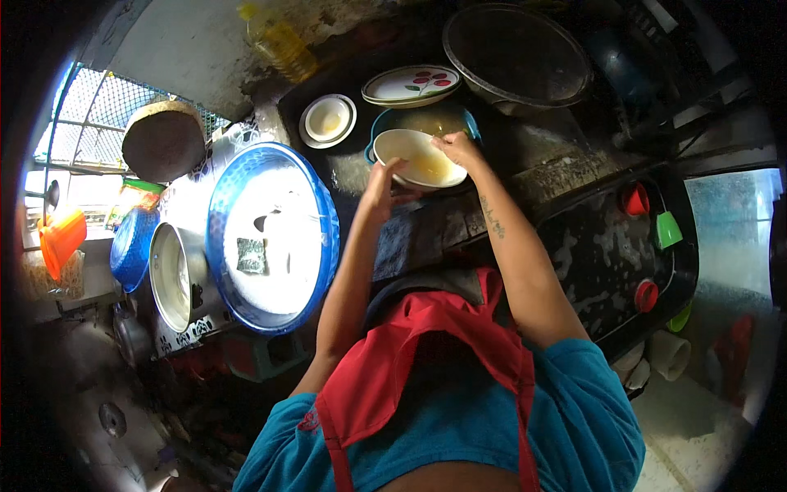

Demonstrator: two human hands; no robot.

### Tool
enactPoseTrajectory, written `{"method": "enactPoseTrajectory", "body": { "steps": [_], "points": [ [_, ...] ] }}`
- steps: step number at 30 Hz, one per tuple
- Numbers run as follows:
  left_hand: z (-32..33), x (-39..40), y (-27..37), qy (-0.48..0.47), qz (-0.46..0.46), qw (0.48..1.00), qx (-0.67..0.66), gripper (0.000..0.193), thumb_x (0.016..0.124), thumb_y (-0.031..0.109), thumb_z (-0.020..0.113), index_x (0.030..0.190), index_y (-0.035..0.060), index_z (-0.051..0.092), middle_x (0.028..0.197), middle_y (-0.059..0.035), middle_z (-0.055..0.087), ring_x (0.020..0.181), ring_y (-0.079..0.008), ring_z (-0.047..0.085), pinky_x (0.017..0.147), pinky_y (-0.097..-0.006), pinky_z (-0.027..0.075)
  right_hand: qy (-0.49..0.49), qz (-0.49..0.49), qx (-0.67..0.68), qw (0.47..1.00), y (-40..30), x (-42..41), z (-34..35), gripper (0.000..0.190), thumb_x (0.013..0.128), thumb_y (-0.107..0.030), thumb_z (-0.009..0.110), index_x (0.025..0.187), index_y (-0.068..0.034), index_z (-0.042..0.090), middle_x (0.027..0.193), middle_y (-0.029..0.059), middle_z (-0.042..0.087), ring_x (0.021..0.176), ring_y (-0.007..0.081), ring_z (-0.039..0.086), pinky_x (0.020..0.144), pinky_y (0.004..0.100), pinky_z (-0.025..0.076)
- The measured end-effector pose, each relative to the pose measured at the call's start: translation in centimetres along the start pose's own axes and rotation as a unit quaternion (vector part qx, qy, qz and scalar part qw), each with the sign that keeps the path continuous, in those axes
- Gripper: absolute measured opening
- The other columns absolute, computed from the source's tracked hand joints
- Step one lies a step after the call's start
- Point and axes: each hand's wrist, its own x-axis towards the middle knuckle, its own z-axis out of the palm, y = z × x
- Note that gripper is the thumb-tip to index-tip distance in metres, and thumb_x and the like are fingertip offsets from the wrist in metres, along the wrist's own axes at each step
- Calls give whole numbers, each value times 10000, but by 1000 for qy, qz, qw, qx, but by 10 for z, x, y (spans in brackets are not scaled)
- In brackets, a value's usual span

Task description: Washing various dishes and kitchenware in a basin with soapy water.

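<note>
Between both hands I hold a white oval bowl (399, 146), tilted, with yellowish liquid or residue inside. My left hand (382, 184) grips its near left rim. On the right rim sits my right hand (458, 149), fingers over the edge. Just behind and partly under the bowl is a teal-rimmed basin (476, 126), its contents dark and hard to make out. Oval plates with a red fruit pattern (411, 83) lie stacked beyond the basin. To their left, a small white bowl (328, 119) rests on a saucer or larger dish.
Left stands a large blue basin (334, 240) of white suds holding a sponge-like piece (251, 256). Beside it are a metal pot (203, 270) and a blue strainer (134, 249). A yellow oil bottle (280, 46) stands at the back. On the right, a black tray (590, 258) holds red cups (636, 199).
</note>
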Motion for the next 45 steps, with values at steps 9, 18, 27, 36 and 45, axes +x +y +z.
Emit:
{"method": "enactPoseTrajectory", "body": {
  "steps": [9,18,27,36,45],
  "points": [
    [11,18,-13,52,194,979,40,302,729,99,441,1007,-14,410,932,-175,495,740,-308,583,602,-495,542,-1,35,106,994,11,-9,2,428,632,-222,715,920,67,590,866,167,631,758,201,599,667,327,460],
    [27,3,-14,49,89,994,35,336,762,144,443,1041,-41,407,901,-182,546,743,-330,610,605,-415,553,65,125,-56,988,-3,-2,2,623,760,-509,523,1042,45,552,1028,277,543,971,350,548,833,362,426],
    [13,1,0,-28,92,994,53,463,681,9,372,1142,-33,352,899,-193,525,699,-320,610,540,-395,561,89,-21,-161,983,-22,-15,13,553,596,-190,754,1050,3,506,941,194,589,886,305,579,740,371,457],
    [2,2,-1,-40,1,999,13,465,767,264,415,1114,-47,410,943,-223,552,727,-326,604,667,-381,527,38,-141,-35,989,3,0,-2,269,789,-232,594,674,9,562,580,160,522,503,193,442,524,347,390],
    [18,17,-12,106,218,953,179,739,687,249,692,1233,6,257,996,-194,524,743,-241,593,573,-277,501,34,128,-49,990,7,4,14,363,638,-153,610,952,30,594,927,228,601,887,319,592,746,350,455]
  ]
}}
